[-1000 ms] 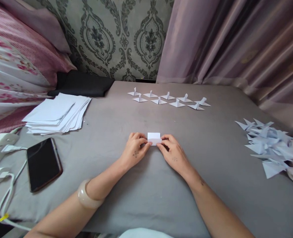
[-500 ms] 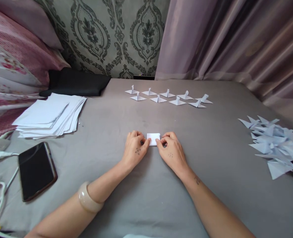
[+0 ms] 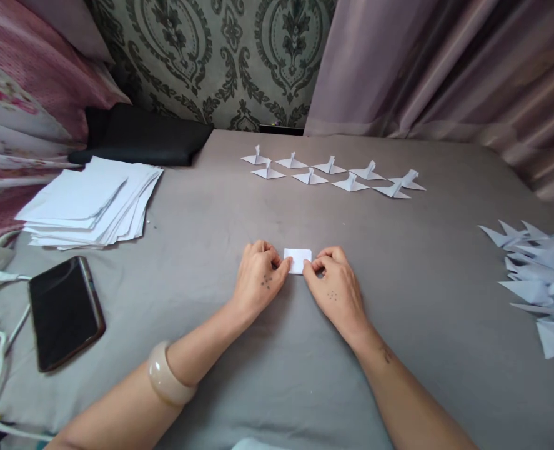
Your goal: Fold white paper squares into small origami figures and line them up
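A small folded piece of white paper [image 3: 298, 259] lies between my hands, just above or on the grey cloth surface. My left hand [image 3: 260, 275], below which a pale bangle circles the forearm, pinches the paper's left edge between thumb and curled fingers. At the paper's right edge, my right hand [image 3: 336, 286] pinches it the same way, thumb on the near corner. Farther back, several white origami birds [image 3: 310, 177] stand in two rows with wings spread.
On the left lie a stack of white paper sheets [image 3: 77, 199] and a phone [image 3: 65, 314] with white cables [image 3: 0, 356] beside it. A black folded item [image 3: 140, 136] rests at the back left. A pile of folded white paper pieces [image 3: 543, 265] sits at the right edge.
The view has shifted a little, so the rows of birds and the pile appear farther right. Both hands keep their hold on the folded paper.
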Tool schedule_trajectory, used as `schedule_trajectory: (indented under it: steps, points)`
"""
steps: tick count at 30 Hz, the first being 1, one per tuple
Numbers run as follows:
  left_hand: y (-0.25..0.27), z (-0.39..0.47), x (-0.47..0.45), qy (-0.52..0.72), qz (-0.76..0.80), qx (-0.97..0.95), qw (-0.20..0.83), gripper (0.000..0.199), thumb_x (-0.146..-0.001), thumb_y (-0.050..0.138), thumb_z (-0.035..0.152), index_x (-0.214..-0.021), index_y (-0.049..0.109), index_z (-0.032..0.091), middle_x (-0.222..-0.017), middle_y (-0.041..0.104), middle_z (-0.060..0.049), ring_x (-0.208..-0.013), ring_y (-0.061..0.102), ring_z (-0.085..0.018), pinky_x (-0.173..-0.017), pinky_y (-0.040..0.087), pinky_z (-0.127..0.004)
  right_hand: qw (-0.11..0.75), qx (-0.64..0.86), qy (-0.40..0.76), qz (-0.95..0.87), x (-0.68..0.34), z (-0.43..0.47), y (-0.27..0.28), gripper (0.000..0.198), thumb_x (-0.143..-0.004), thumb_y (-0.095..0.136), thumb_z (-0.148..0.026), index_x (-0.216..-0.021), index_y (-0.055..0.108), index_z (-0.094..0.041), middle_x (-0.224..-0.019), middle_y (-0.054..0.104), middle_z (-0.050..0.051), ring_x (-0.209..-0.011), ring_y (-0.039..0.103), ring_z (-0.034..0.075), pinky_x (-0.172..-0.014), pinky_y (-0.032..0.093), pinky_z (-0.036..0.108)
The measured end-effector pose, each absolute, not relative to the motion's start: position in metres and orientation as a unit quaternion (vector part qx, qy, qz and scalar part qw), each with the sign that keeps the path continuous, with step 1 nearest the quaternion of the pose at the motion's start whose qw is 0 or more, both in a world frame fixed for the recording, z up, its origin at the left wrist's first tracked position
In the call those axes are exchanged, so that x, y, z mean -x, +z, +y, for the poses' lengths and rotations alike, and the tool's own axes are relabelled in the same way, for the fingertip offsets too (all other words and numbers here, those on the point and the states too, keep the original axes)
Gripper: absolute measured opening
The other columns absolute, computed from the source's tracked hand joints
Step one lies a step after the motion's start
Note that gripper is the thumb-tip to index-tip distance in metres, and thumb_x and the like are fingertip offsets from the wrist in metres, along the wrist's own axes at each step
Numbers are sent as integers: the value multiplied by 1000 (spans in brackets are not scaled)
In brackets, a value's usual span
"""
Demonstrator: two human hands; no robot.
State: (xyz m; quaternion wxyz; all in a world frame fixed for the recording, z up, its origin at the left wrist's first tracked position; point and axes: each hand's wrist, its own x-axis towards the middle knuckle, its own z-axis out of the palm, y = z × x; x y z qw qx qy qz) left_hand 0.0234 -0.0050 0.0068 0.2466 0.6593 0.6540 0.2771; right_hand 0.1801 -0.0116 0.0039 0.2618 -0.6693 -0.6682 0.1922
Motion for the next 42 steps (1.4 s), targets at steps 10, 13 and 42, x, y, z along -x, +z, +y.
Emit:
schedule_trajectory:
  steps: [10, 13, 42]
  points:
    - [9, -7, -24, 255, 658, -667, 240, 26, -86, 57, 30, -63, 58, 16, -85, 57, -6, -86, 48, -20, -80, 42, -35, 244, 681, 200, -661, -179, -12, 7, 28, -83, 55, -39, -64, 57, -19, -97, 58, 2, -61, 52, 10, -61, 40, 28]
    - [10, -6, -24, 253, 662, -664, 241, 25, -85, 58, 29, -63, 58, 16, -85, 57, -5, -86, 48, -20, -80, 42, -34, 245, 680, 204, -660, -179, -12, 6, 27, -83, 56, -38, -64, 57, -19, -96, 58, 2, -64, 54, 11, -62, 40, 28]
    - [3, -9, -23, 256, 559, -776, 141, 10, -93, 40, 21, -93, 49, 17, -97, 55, -9, -86, 45, -21, -81, 41, -37, 273, 577, 179, -749, -182, -14, 2, 12, -92, 47, -25, -99, 56, -21, -101, 59, 6, -90, 57, 19, -79, 45, 31]
